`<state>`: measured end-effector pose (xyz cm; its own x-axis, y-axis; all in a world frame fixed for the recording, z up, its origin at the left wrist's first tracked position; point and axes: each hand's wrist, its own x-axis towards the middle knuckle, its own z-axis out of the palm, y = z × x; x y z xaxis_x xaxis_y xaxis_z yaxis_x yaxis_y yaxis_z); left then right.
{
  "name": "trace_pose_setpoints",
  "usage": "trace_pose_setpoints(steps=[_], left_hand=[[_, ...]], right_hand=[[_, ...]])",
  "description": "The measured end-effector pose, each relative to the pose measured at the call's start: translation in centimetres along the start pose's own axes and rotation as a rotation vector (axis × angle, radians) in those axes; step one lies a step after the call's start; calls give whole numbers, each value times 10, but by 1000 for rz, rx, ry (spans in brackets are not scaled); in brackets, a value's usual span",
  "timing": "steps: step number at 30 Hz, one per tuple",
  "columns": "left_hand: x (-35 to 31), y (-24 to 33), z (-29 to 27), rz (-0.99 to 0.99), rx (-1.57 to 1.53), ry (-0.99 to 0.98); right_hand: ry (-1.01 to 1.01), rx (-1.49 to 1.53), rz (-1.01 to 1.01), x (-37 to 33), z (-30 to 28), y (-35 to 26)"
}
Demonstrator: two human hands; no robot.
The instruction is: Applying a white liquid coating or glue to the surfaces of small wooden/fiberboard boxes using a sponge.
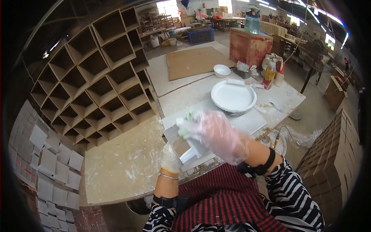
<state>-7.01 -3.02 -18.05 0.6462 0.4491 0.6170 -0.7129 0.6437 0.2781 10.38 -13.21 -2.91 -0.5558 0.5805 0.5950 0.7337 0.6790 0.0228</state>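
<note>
In our right hand (217, 130), covered by a loose, clear plastic glove and blurred, we grasp a soft, pale-green and white wad (186, 127) at the fingertips. Just below this grip, toward us, is a small box-like piece with a brown face and white-coated edges (181, 147). Our left hand (170, 159), in a white knitted glove, is at that piece's left side; its fingers are partly hidden, so we cannot tell whether they clasp it. Just beyond the right grip stands a wide, round basin filled with white paste (232, 111), and farther past it, a small white bowl (222, 74). Left of both hands we have a tall stack of open, square brown boxes (85, 101) on a tan, white-smeared board (123, 166).
</note>
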Motion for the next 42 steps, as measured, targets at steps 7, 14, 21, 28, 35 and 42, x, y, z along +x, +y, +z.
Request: trace_pose_setpoints(steps=[7, 14, 21, 28, 35, 42], left_hand=[[9, -7, 41, -214, 661, 1011], [14, -13, 30, -112, 204, 609], [-14, 8, -18, -189, 364, 335], [-10, -9, 4, -284, 875, 377], [1, -10, 18, -240, 580, 387], [-20, -13, -37, -43, 1210, 321]], right_hand=[[108, 65, -120, -20, 23, -5], [165, 145, -75, -4, 4, 15], [-64, 220, -71, -10, 11, -19], [-85, 81, -27, -3, 11, -15], [-208, 230, -68, -13, -2, -20], [-47, 20, 26, 10, 17, 8]])
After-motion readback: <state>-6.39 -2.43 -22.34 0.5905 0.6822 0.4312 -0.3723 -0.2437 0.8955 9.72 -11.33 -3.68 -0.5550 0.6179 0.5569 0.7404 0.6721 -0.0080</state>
